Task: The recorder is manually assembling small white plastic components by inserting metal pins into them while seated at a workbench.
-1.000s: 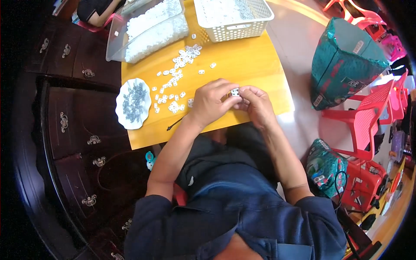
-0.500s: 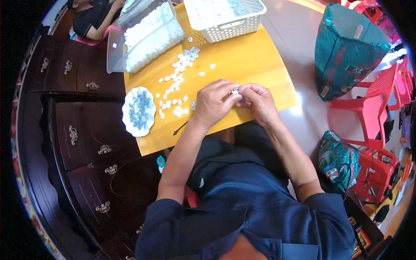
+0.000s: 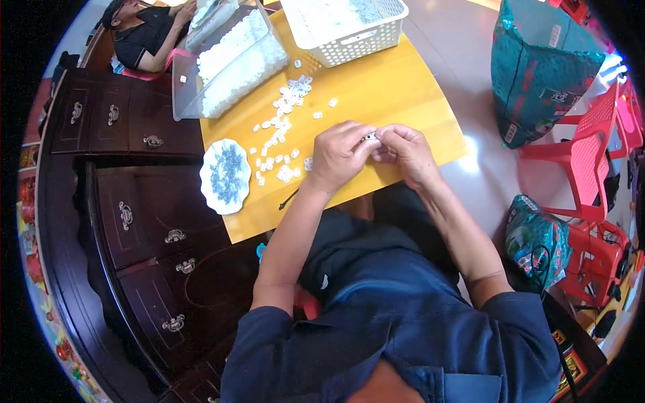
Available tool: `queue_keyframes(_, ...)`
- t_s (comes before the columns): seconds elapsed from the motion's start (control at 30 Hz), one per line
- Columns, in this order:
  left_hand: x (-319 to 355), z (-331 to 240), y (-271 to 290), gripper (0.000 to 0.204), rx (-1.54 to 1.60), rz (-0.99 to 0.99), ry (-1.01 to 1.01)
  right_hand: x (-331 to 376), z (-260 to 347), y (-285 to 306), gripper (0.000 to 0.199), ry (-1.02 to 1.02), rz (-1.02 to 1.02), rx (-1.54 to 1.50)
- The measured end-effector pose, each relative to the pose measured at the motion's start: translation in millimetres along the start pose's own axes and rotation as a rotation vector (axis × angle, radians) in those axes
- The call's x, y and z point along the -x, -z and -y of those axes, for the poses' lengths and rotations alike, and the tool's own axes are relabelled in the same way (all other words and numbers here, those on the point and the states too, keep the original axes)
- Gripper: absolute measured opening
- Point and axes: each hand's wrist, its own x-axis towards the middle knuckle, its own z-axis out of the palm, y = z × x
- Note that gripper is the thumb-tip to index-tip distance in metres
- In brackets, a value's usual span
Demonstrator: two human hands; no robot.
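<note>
L hand (image 3: pixel 339 153) and R hand (image 3: pixel 403 149) meet fingertip to fingertip over the near right part of the yellow table (image 3: pixel 396 94), both pinching one small white piece (image 3: pixel 370 136) between them. The piece is mostly hidden by fingers; too small to tell its long axis or which way it points. Both forearms come up from the lower edge, converging.

Room: the table's near edge runs just below the wrists, its right corner just beside the R hand; bare yellow top lies beyond the hands up to the basket. To the L of the L hand, a thin dark stick (image 3: pixel 289 199) lies near the front edge, long axis slanting toward the hands.

Further L, 1 oval white dish (image 3: pixel 225 176) w/ bluish bits overhangs the table's L edge. Behind it, a loose scatter of white pieces (image 3: pixel 282 134), approx 30+, can't count exactly, strung in a band running away toward the far L.

Far: 1 clear plastic bin (image 3: pixel 228 57) full of white pieces, far L; 1 white lattice basket (image 3: pixel 349 27) at the far edge. Another person (image 3: pixel 144 33) sits beyond the bin. R of the table, well apart: 1 green bag (image 3: pixel 537 74), red plastic chairs (image 3: pixel 591 154).
</note>
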Motion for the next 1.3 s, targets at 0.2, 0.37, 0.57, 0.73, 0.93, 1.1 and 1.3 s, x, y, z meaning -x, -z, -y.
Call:
queue_keyframes(0.2, -3.3, -6.8, 0.8, 0.019, 0.105, 0.066, 0.142, 1.5, -0.5, 0.9, 0.019, -0.005, -0.006, -0.027)
queue_keyframes(0.37, -13.9, 7.8, 23.7, 0.018, 0.665, -0.071, 0.530, 0.9, 2.3, 2.7, 0.021, 0.002, 0.010, -0.083)
queue_keyframes(0.57, -58.1, 20.9, 120.2, 0.029, 1.651, -0.168, 0.322, -2.9, 2.6, 5.4, 0.020, -0.006, -0.001, -0.065)
queue_keyframes(0.73, -64.7, 3.8, 148.5, 0.031, 1.418, -0.261, 0.236, -3.5, 5.2, 0.6, 0.020, 0.016, 0.019, -0.085)
queue_keyframes(0.93, -47.8, 16.7, 131.8, 0.032, 1.078, -0.371, 0.408, -2.1, 2.1, 0.8, 0.020, 0.009, 0.023, -0.066)
queue_keyframes(1.1, -39.4, 1.5, 103.1, 0.018, 0.447, -0.407, 0.361, -0.9, 1.7, 2.1, 0.020, 0.004, 0.018, -0.074)
queue_keyframes(1.3, -41.5, -16.8, 102.5, 0.020, -0.097, -0.274, -0.082, 0.7, 3.1, 1.8, 0.019, 0.005, -0.004, -0.042)
